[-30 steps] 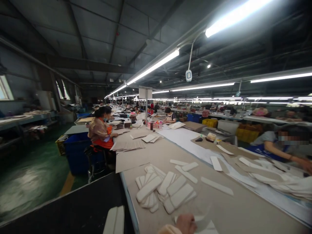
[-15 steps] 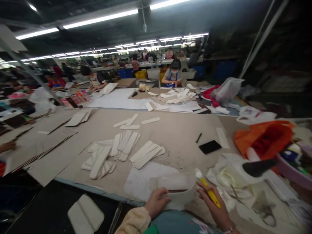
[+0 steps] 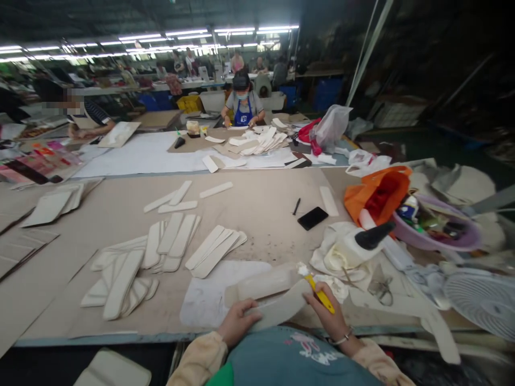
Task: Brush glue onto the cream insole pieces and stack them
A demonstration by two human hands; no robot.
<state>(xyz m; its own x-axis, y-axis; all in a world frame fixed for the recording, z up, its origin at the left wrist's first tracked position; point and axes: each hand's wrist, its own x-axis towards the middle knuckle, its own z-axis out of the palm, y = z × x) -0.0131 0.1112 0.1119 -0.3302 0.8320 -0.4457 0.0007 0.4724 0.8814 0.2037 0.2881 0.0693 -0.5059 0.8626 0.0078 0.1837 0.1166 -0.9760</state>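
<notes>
Tabletop (image 3: pixel 269 198) spans mid-frame. Lower centre: left hand (image 3: pixel 238 323) pinches a pale strip (image 3: pixel 281 309), judged unfinished; right hand (image 3: pixel 330 317), closed on a yellow-handled brush (image 3: pixel 324 301), meets the strip's end. Piled strips (image 3: pixel 123 287), left: completion unverifiable.

The left hand (image 3: pixel 240 321) gripped the left end of a pale curved strip (image 3: pixel 277 308) at the near edge of the counter (image 3: pixel 277 209). The right hand (image 3: pixel 329 311), at the strip's other end, held a yellow-handled brush (image 3: pixel 322 296), its white tip pointing away from the body. A white sheet (image 3: pixel 199 300) lay just beside the strip, with pale pieces (image 3: pixel 123 284) heaped farther left. To the right, 1 black phone (image 3: pixel 313 218) lay near 1 dark pen (image 3: pixel 296 206), and an orange bag (image 3: pixel 356 198) stood beside a purple basin (image 3: pixel 426 244). Farther back sat a co-worker (image 3: pixel 243 110) in a blue apron.
</notes>
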